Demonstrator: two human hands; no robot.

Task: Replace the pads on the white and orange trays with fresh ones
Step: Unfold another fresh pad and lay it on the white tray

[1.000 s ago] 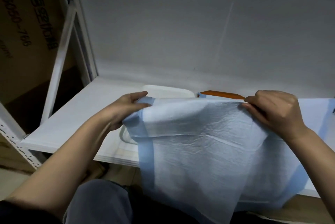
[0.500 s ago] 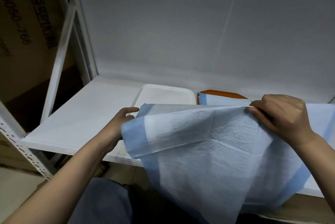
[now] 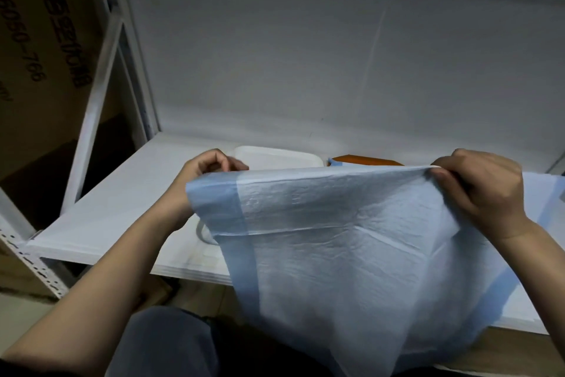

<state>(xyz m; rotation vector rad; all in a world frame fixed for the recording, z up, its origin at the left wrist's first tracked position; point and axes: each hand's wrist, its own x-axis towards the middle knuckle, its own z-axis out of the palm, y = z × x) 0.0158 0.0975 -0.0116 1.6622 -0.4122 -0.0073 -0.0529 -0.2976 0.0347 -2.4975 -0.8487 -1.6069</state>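
A large pale-blue pad [image 3: 351, 248] with darker blue borders hangs spread in front of me, its lower part drooping past the shelf edge. My left hand [image 3: 208, 172] grips its top left corner and my right hand [image 3: 480, 190] pinches its top right corner. Behind the pad, the far rim of the white tray [image 3: 275, 156] shows on the shelf. To its right only a strip of the orange tray [image 3: 360, 159] is visible, with a blue pad edge [image 3: 336, 163] on it. Most of both trays is hidden.
The white shelf board [image 3: 122, 202] runs left to a metal upright [image 3: 97, 83], with a brown cardboard box [image 3: 36, 49] beyond it. Another blue pad [image 3: 547, 193] lies on the shelf at the right edge. A white back wall [image 3: 305, 55] closes the shelf.
Both hands have lifted the pad's top edge and pulled it taut and level. The left hand went up and back, and the pad now covers more of the white tray.
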